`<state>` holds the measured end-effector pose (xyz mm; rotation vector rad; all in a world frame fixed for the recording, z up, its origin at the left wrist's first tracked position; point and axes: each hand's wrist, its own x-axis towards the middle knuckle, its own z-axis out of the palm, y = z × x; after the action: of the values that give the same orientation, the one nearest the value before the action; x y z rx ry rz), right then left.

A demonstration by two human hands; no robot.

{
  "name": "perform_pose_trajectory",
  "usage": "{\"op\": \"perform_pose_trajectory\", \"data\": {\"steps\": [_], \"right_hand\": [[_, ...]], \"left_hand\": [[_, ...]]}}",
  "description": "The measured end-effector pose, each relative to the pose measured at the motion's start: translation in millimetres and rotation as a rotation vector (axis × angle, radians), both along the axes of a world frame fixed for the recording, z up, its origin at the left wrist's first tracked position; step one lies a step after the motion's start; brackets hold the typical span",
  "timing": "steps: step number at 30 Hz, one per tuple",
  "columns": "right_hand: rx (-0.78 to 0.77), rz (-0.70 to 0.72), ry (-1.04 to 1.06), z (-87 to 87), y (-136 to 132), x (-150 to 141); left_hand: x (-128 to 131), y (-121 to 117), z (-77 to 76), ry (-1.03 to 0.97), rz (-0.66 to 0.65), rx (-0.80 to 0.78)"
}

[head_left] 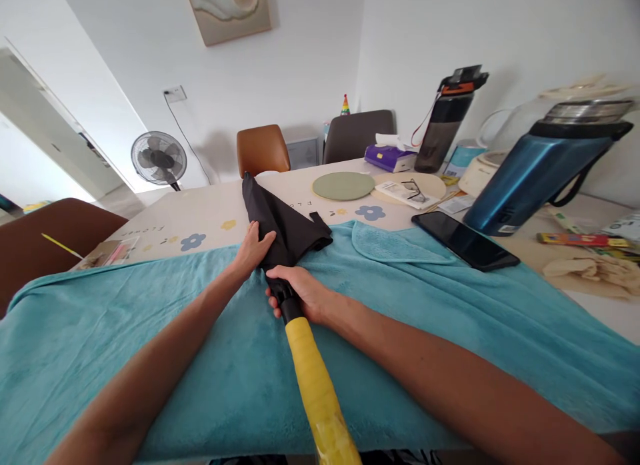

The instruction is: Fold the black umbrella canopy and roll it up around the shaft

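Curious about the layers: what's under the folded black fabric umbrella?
Teal plush blanket under its near part, pale printed table beyond; whatever the black umbrella covers can't be seen.

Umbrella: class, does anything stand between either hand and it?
Nothing visible does. The left hand touches the folded canopy of the umbrella directly, and the right hand wraps around it just above the yellow handle. The blanket lies underneath, and the phone lies off to the right, clear of both hands.

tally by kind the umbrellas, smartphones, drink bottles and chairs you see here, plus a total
Umbrella: 1
Smartphone: 1
Drink bottles: 2
Chairs: 3
Total: 7
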<state>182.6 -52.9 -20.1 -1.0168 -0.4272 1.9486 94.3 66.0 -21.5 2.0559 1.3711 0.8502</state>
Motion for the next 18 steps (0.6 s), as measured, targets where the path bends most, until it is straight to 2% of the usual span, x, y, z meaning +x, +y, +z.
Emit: {"op": "perform_pose_trajectory", "data": {"steps": [3,5,10,18], "right_hand": [[0.009,-0.007,0.019,-0.6,0,0],[0.015,-0.016,0.025,-0.7,0,0],[0.035,-0.014,0.035,0.0,-1,0],[0.032,0.019,0.095,3.7,-5,-3]], "left_hand": [[6,0,3.2,-0.114,0.109,-0.088],[10,3,4.2,-0.236,0.124,-0.178],[15,14,2.7,-0.569,0.127,-0.536],[9,21,2.1,-0.712,0.162,-0.754]]}}
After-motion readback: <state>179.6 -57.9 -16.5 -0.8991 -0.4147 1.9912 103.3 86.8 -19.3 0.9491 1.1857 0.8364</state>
